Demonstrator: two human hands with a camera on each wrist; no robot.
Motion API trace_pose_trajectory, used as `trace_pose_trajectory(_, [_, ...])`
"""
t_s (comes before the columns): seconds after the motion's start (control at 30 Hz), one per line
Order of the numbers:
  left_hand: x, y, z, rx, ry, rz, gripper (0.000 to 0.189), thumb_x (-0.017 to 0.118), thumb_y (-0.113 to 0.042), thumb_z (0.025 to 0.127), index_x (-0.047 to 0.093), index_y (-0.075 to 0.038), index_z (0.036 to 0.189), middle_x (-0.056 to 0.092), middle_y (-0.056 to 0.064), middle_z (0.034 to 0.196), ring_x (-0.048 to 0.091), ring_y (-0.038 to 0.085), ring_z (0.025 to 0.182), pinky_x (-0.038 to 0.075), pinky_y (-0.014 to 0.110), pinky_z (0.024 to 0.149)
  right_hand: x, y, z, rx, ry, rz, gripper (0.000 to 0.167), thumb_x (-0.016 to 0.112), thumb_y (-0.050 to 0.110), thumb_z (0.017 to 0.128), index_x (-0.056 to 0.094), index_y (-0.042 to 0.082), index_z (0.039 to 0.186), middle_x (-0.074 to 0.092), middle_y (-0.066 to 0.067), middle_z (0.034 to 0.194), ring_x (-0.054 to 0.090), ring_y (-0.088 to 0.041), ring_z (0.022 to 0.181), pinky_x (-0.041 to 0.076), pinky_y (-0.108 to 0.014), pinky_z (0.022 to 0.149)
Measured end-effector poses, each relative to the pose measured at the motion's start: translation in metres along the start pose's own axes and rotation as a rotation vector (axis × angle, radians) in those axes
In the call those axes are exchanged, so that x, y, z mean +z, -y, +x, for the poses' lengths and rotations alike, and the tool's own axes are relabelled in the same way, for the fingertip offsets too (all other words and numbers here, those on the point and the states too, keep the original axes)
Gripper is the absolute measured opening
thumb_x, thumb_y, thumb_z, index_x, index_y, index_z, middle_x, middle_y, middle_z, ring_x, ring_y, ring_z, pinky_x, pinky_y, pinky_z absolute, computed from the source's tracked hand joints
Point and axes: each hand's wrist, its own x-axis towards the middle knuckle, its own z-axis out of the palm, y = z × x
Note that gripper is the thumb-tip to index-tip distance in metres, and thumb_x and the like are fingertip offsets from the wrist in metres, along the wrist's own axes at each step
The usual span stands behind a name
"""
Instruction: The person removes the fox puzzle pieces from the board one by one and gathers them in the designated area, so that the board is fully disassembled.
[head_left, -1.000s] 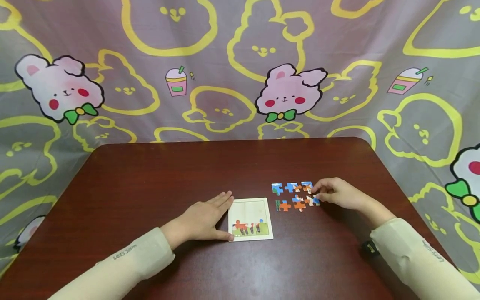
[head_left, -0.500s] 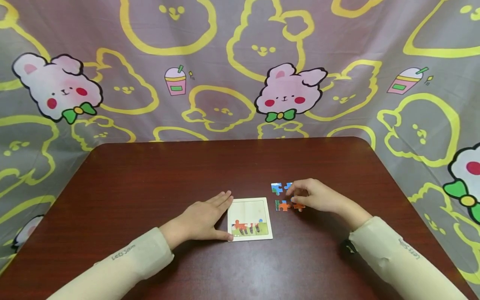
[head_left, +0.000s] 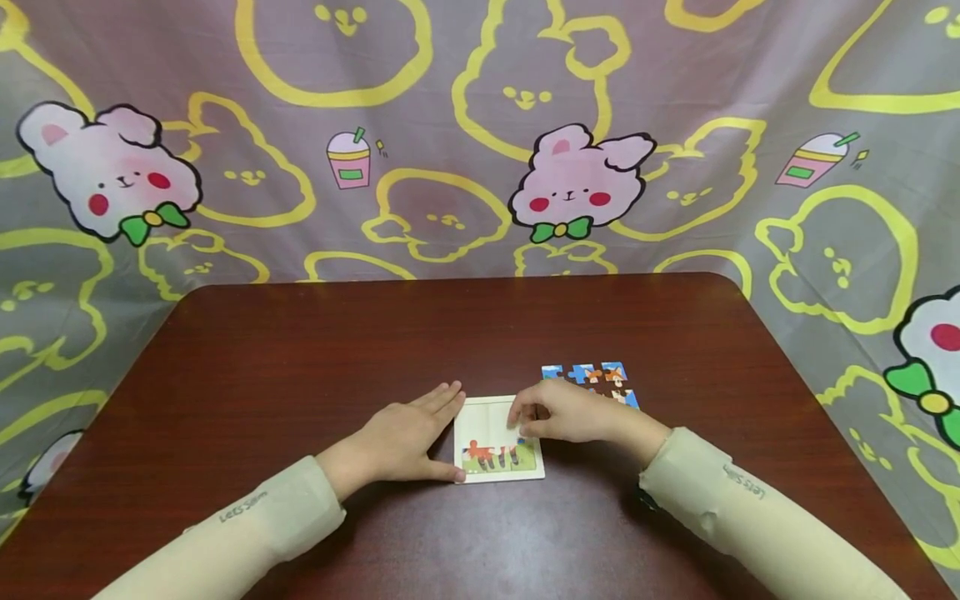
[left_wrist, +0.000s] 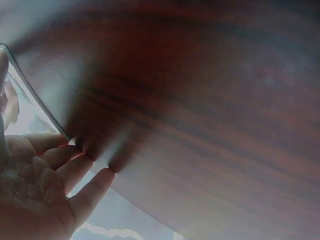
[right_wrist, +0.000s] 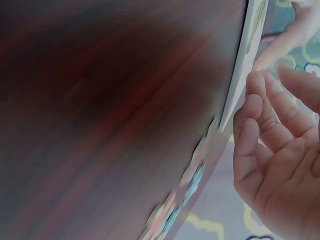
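A pale square puzzle tray [head_left: 536, 400] lies on the table, its lower strip filled by puzzle pieces [head_left: 491, 457] with orange, dark legs and green. Along the tray's left edge my left hand [head_left: 397, 442] rests, thumb at the near corner and fingers spread toward the far corner. My right hand [head_left: 573, 412] is over the tray's right side, fingers loosely bent, with no piece visible in them. In the right wrist view, thumb and index finger [right_wrist: 280, 95] lie close but apart. Loose jigsaw pieces [head_left: 615, 372] sit right of the tray, the nearer ones partly hidden by the right hand.
The brown wooden table [head_left: 360, 333] has rounded far corners. A patterned curtain [head_left: 480, 200] with cartoon animals hangs behind and beside it. Loose-piece edges [right_wrist: 197, 155] show beside the tray in the right wrist view.
My right hand has moved left from the far-right loose pieces, across the others, to the tray's right side. The left hand has stayed at the tray's left edge.
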Motion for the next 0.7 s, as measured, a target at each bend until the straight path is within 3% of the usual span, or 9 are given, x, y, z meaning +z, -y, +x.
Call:
trace_pose_trajectory(0.47, [-0.002, 0.001, 0.001, 0.004, 0.008, -0.01, 0.107, 0.066, -0.071, 0.079, 0.031, -0.005, 0.155, 0.025, 0.01, 0.165, 0.028, 0.023, 0.151, 0.046, 0.045, 0.106, 0.015, 0.02, 0.031, -0.039, 0.125, -0.026, 0.019, 0.071, 0.006, 0.089, 0.069, 0.005, 0.108, 0.063, 0.003, 0.072, 0.051, 0.001, 0.061, 0.045, -0.018, 0.06])
trace_pose_trajectory(0.7, [-0.002, 0.002, 0.001, 0.02, 0.004, -0.019, 0.106, 0.066, -0.071, 0.08, 0.032, -0.004, 0.154, 0.026, 0.011, 0.164, 0.029, 0.025, 0.151, 0.046, 0.045, 0.106, 0.019, 0.023, 0.038, -0.02, 0.16, -0.052, 0.019, 0.07, 0.003, 0.088, 0.069, 0.008, 0.106, 0.061, 0.004, 0.068, 0.049, 0.001, 0.06, 0.043, -0.018, 0.061])
